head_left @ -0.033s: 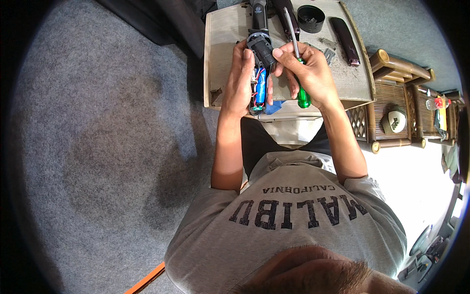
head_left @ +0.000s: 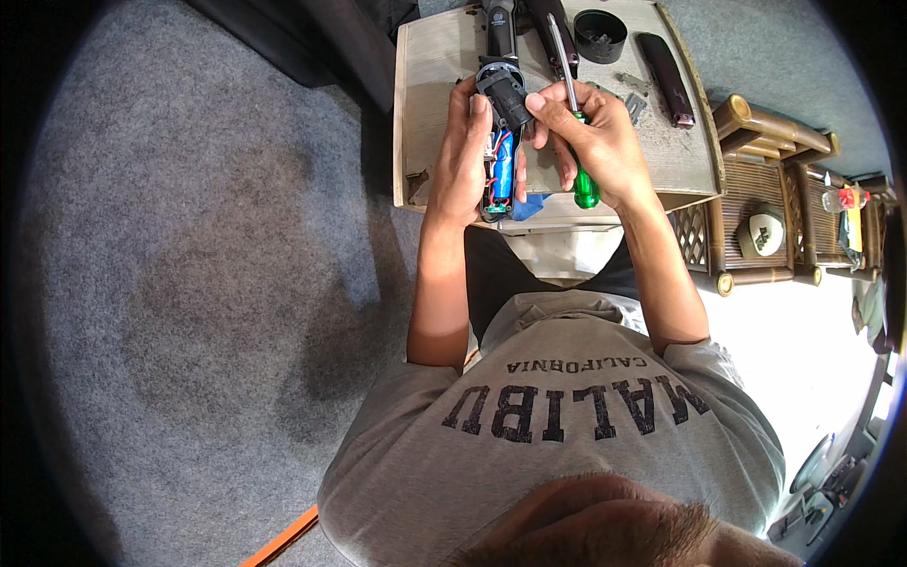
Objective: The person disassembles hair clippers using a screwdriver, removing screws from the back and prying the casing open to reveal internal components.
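My left hand is wrapped round an opened black handheld electric device. Its housing is off on the facing side, baring a blue cylindrical battery, red wires and a small green board at the near end. My right hand holds a screwdriver with a green see-through handle, its metal shaft pointing away from me. Thumb and forefinger of that same hand touch a black plastic part lying over the device's far half. The left thumb rests at this part's other side. Some right fingers are hidden behind.
On the small wooden table are a round black dish with small bits, a dark maroon casing, another dark casing and a black tubular object. A bamboo bench with a cap stands to the right.
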The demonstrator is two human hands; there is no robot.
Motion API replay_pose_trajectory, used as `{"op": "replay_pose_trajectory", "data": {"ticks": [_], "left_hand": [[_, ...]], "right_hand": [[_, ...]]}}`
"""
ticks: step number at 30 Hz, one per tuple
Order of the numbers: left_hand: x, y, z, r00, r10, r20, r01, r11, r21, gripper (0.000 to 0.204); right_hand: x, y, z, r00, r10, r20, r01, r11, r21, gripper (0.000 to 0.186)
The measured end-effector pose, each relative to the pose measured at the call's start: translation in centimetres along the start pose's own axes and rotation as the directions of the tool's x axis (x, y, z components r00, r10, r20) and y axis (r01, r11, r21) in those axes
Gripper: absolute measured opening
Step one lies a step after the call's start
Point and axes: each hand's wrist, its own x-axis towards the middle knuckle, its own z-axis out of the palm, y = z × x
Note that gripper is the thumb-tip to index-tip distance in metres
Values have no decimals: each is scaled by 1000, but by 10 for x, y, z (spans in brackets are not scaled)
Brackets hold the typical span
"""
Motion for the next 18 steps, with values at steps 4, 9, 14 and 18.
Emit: {"op": "replay_pose_trajectory", "data": {"ticks": [4, 9, 14, 18], "left_hand": [[0, -1, -1, 1000, -5, -20, 5, 1000, -4, 49], [0, -4, -5, 1000, -12, 11, 12, 999, -33, 53], [0, -3, -4, 999, 17, 42, -16, 999, -30, 55], [0, -3, -2, 999, 26, 24, -26, 1000, -2, 54]], "right_hand": [[-1, -2, 3, 1000, 18, 2, -18, 997, -75, 25], [0, 3, -1, 999, 11, 51, -7, 997, -81, 24], [0, 3, -1, 1000, -3, 17, 2, 1000, 7, 25], [1, 6, -1, 1000, -5, 30, 7, 999, -46, 22]]}}
